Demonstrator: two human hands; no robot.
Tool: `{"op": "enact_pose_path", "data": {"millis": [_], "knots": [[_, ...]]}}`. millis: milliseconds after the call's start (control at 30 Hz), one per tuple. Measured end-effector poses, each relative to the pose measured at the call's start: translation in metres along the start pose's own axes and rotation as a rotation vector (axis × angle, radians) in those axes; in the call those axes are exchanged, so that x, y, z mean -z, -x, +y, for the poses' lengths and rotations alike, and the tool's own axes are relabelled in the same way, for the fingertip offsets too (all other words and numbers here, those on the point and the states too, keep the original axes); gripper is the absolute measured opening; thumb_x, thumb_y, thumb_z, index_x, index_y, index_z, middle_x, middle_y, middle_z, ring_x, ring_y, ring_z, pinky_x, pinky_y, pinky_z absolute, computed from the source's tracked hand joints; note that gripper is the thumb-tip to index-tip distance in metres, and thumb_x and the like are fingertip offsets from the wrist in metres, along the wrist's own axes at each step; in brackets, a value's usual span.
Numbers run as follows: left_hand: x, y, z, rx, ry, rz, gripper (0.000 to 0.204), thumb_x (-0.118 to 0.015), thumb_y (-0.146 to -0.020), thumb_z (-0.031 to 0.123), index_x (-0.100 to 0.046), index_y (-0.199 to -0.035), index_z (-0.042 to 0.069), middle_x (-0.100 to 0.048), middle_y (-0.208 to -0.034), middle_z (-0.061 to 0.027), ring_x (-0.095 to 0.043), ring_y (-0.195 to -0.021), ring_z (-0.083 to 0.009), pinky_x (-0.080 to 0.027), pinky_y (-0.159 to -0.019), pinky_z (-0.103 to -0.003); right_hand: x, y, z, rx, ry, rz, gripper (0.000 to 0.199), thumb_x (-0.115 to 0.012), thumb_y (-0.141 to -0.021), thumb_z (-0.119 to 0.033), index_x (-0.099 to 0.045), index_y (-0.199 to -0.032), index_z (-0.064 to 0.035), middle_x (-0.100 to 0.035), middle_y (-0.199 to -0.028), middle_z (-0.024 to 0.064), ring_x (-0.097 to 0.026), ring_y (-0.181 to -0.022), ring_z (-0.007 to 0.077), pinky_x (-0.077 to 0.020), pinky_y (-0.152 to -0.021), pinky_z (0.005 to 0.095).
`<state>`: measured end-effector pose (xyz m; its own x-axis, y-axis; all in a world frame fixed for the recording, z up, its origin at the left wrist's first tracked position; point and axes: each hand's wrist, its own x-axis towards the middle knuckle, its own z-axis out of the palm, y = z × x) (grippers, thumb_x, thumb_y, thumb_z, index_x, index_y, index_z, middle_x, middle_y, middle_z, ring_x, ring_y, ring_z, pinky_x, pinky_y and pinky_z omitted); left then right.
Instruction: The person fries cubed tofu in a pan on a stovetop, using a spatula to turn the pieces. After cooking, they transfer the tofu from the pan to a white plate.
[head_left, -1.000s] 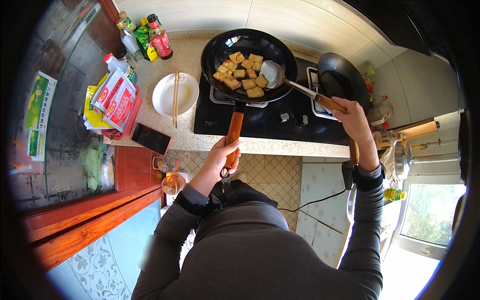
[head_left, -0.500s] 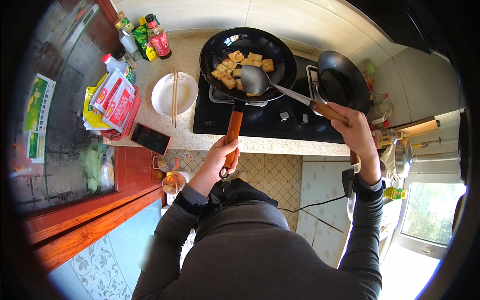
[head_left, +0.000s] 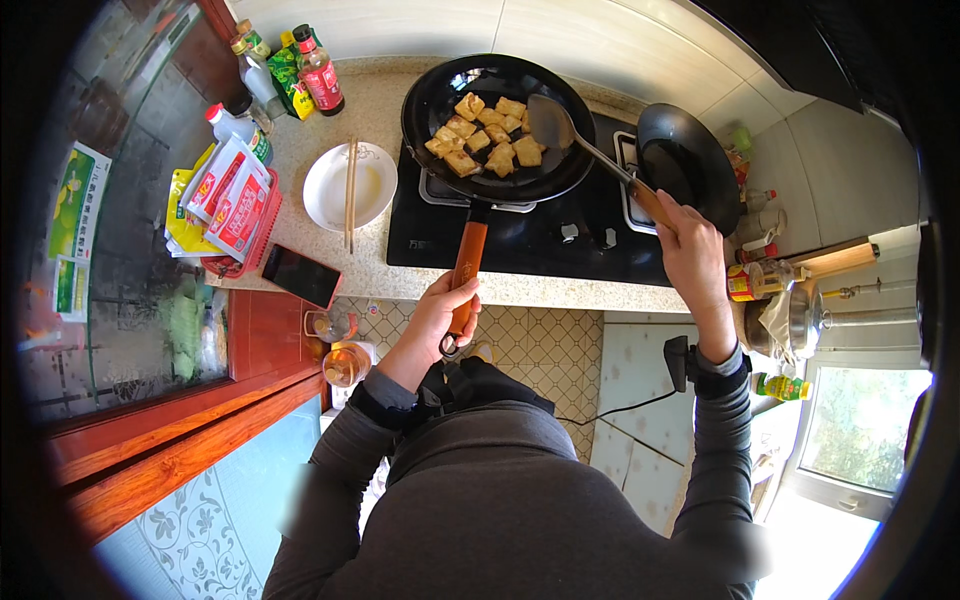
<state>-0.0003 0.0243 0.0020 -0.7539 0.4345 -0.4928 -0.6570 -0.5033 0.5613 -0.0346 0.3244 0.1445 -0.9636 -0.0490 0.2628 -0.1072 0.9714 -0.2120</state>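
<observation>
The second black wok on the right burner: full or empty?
Empty, as far as shows. The second wok shows only a bare dark inside, while the golden fried cubes all lie in the frying pan beside it.

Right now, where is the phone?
In the head view the phone lies at the counter's front edge on the person's left, below the white bowl and beside the red basket.

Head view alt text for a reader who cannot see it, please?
Seen from above, a person's left hand grips a black pan's wooden handle while the right hand holds a spatula over browned tofu cubes on a black hob.
</observation>
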Motion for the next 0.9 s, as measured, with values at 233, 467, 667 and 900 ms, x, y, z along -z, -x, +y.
{"op": "enact_pose_path", "data": {"millis": [233,467,667,900], "knots": [[0.000,0.000,0.000,-0.001,0.004,0.010,0.019,-0.058,-0.092,0.022,-0.048,-0.100,0.008,-0.055,-0.073,-0.0053,-0.049,-0.042,-0.0157,-0.032,-0.033,-0.026,-0.018,0.000,-0.008,0.165,0.005,0.029,0.040,-0.061,-0.077,-0.002,-0.061,-0.116,-0.0086,-0.058,-0.081,0.0126,-0.060,-0.071,0.0340,-0.0493,-0.063,0.0409],[0.001,0.000,0.000,-0.003,0.003,-0.003,0.019,-0.058,-0.092,0.022,-0.048,-0.100,0.008,-0.055,-0.072,-0.0055,-0.048,-0.041,-0.0159,-0.032,-0.033,-0.026,0.009,0.004,-0.012,0.150,-0.107,-0.086,0.044,-0.062,-0.076,0.002,-0.060,-0.119,-0.0088,-0.057,-0.085,0.0137,-0.058,-0.073,0.0364,-0.0470,-0.064,0.0394],[0.000,0.001,0.002,0.001,0.001,-0.005,0.019,-0.058,-0.092,0.022,-0.047,-0.100,0.008,-0.055,-0.072,-0.0056,-0.048,-0.041,-0.0155,-0.032,-0.033,-0.026,-0.002,0.005,-0.010,0.160,0.041,-0.078,0.044,-0.062,-0.078,0.001,-0.060,-0.120,-0.0100,-0.057,-0.085,0.0126,-0.058,-0.072,0.0351,-0.0475,-0.064,0.0394],[0.001,0.001,0.002,-0.007,-0.008,0.008,0.019,-0.057,-0.092,0.022,-0.047,-0.100,0.008,-0.055,-0.073,-0.0055,-0.048,-0.041,-0.0154,-0.032,-0.033,-0.026,-0.005,0.007,-0.015,0.177,0.003,-0.014,0.043,-0.062,-0.076,-0.001,-0.060,-0.118,-0.0114,-0.057,-0.082,0.0117,-0.060,-0.068,0.0331,-0.0496,-0.062,0.0406]]}}
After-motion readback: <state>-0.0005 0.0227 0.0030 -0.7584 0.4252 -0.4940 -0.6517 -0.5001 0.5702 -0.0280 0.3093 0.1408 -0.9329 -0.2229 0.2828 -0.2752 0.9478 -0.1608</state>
